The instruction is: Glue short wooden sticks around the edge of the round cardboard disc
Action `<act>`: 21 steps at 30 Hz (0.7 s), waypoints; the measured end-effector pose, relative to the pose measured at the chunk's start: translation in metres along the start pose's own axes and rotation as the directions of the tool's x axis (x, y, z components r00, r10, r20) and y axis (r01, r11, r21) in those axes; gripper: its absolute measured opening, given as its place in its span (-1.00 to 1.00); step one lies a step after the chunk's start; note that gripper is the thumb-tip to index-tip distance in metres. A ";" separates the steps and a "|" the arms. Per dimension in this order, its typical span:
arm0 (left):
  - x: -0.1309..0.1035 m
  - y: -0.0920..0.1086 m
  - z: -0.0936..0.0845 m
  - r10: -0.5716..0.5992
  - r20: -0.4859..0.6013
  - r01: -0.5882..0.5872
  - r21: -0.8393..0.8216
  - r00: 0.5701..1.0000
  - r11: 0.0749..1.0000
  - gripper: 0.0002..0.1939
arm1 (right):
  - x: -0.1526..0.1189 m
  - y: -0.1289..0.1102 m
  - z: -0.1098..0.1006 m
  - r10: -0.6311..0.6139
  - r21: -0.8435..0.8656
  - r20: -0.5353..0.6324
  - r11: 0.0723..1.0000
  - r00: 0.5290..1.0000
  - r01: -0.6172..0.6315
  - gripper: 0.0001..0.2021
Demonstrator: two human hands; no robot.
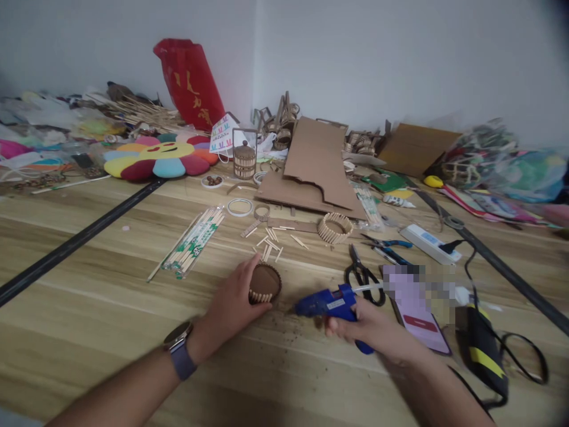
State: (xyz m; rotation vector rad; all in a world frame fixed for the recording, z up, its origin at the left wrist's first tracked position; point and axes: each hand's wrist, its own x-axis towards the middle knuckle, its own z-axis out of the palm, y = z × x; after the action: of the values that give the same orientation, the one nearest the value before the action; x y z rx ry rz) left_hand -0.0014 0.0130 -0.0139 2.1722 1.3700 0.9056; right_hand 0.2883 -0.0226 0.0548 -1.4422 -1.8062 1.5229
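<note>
My left hand (pixel 231 302), with a watch on its wrist, is curled round the left side of a small round brown tray (pixel 267 280) edged with short wooden sticks. My right hand (pixel 364 326) grips a blue glue gun (pixel 326 302), its nozzle pointing left and a little apart from the tray. A clear glue stick juts from the gun's back. Loose short sticks (pixel 269 244) are scattered just beyond the tray. Behind them to the right stands a ring of upright sticks (pixel 335 229).
Black scissors (pixel 362 276), pliers (pixel 391 243), a phone (pixel 415 314) and a white power strip (pixel 430 244) lie at the right. Packaged sticks (pixel 193 243) are at the left. Cardboard sheets (pixel 313 160), a small lidded bucket (pixel 244 161) and a flower cushion (pixel 164 159) are farther back.
</note>
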 end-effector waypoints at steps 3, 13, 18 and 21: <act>0.000 -0.001 0.001 0.000 -0.010 0.000 -0.001 1.000 1.000 0.04 | -0.004 -0.001 -0.011 0.116 0.064 0.254 0.989 0.960 -0.136 -0.37; 0.000 -0.001 0.002 -0.008 0.006 0.008 -0.005 1.000 1.000 0.04 | 0.003 -0.017 -0.018 0.129 -0.554 -0.017 0.824 0.992 -0.117 -0.56; 0.000 0.000 0.003 -0.008 0.000 0.008 0.013 1.000 1.000 0.04 | 0.029 -0.047 -0.013 -0.056 -0.833 -0.233 0.527 0.971 -0.170 -0.80; 0.000 0.000 0.004 0.006 -0.014 -0.006 0.022 1.000 1.000 0.04 | 0.061 -0.057 -0.006 -0.254 -0.924 -0.007 0.372 0.967 0.091 -0.83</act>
State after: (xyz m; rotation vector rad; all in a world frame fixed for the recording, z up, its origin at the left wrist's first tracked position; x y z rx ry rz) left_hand 0.0012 0.0135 -0.0167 2.1913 1.3872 0.9136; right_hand 0.2425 0.0394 0.0880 -1.5880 -2.7647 0.1137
